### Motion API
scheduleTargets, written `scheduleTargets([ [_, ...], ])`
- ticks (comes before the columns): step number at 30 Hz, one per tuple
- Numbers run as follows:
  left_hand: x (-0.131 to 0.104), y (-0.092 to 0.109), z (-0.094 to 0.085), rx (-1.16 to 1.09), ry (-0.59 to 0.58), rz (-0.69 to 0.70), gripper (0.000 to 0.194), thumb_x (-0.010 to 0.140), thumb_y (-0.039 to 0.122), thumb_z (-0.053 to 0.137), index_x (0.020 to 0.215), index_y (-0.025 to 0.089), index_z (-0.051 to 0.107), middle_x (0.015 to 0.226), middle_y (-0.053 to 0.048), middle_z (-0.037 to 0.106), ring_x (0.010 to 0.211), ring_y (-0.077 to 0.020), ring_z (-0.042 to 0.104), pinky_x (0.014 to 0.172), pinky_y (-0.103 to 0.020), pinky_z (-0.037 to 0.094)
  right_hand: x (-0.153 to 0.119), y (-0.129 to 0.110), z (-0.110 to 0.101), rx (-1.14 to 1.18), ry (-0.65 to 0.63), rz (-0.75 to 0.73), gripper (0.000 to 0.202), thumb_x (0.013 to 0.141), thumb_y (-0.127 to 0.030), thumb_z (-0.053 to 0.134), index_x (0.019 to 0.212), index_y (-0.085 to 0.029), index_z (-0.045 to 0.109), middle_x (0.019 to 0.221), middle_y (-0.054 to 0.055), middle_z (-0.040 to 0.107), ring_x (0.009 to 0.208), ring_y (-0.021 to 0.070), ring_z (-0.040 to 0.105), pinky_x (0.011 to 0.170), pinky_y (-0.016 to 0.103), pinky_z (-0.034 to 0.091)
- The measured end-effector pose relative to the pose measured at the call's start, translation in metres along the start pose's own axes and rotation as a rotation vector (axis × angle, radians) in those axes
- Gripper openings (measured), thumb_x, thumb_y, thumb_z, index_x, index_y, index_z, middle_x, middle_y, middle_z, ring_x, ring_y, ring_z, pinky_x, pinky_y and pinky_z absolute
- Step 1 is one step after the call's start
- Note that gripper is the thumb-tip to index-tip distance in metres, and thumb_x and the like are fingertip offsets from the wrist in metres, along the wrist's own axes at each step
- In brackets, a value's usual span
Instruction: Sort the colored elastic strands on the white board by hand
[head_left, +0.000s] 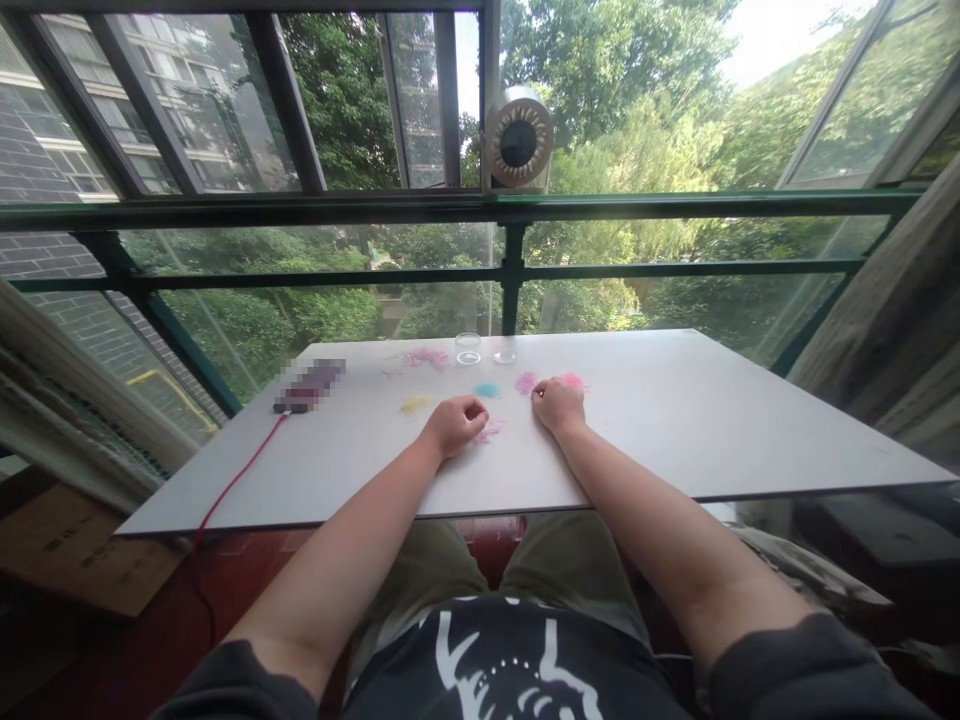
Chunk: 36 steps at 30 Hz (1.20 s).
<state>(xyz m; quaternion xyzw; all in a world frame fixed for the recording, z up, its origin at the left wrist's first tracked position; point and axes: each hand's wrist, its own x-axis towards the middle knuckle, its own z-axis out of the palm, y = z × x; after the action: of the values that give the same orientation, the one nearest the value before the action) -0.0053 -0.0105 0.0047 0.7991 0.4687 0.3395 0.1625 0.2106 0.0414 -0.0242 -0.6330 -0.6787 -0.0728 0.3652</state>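
Observation:
My left hand (457, 425) rests over the white table with thumb and fingers curled together. Just beside its fingertips lies a loose scatter of pinkish pieces (490, 432). My right hand (561, 404) is also closed, between a purple-pink pile (525, 383) and a bright pink pile (574, 381). Whatever either hand pinches is too small to make out. A teal pile (487, 390) sits beyond and between the hands, and a yellow pile (415, 403) lies to the left. Farther back is a larger pink-red scatter (427, 357). The pieces are too tiny to name.
Two small clear round containers (468, 350) stand near the back edge of the white table (697, 420). At the left, a blurred-out device (311, 385) has a red cable (244, 468) running off the front edge. Green railing (322, 212) and windows rise behind.

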Motion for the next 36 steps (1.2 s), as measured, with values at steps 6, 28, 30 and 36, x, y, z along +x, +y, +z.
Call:
scheduleTargets([
  [6,0.000,0.001,0.000,0.002,-0.013,0.007,0.019,0.073,0.029,0.049,0.072,0.016,0.062,0.072,-0.002,0.065,0.069,-0.0136,0.058,0.066,-0.024,0.045,-0.001,-0.003,-0.005,-0.004,-0.108,0.065,0.018,0.072,-0.019,0.052,0.071,-0.018,0.070,0.078,0.011,0.065,0.071,0.0212,0.057,0.071,0.035,0.036],
  [28,0.000,-0.002,0.001,0.017,-0.019,-0.047,0.018,0.073,0.030,0.049,0.075,0.017,0.062,0.078,-0.002,0.067,0.074,-0.0145,0.059,0.068,-0.024,0.045,0.001,0.003,-0.004,0.484,-0.205,0.203,0.024,0.075,-0.013,0.036,0.084,-0.020,0.056,0.081,0.001,0.069,0.085,0.0155,0.059,0.081,0.030,0.040],
  [30,0.000,-0.002,0.000,0.014,-0.019,-0.048,0.018,0.073,0.030,0.049,0.075,0.017,0.063,0.078,-0.002,0.067,0.074,-0.0144,0.059,0.068,-0.024,0.045,0.001,0.005,-0.002,0.495,-0.190,0.188,0.023,0.075,-0.012,0.036,0.083,-0.020,0.056,0.084,0.002,0.068,0.088,0.0161,0.058,0.084,0.032,0.040],
  [36,0.000,-0.002,0.000,0.008,-0.025,-0.044,0.019,0.073,0.030,0.050,0.076,0.017,0.063,0.078,-0.001,0.067,0.072,-0.0139,0.059,0.067,-0.024,0.045,0.001,0.009,0.000,0.542,-0.104,0.188,0.026,0.071,-0.010,0.036,0.086,-0.021,0.054,0.089,0.003,0.067,0.087,0.0171,0.057,0.084,0.034,0.040],
])
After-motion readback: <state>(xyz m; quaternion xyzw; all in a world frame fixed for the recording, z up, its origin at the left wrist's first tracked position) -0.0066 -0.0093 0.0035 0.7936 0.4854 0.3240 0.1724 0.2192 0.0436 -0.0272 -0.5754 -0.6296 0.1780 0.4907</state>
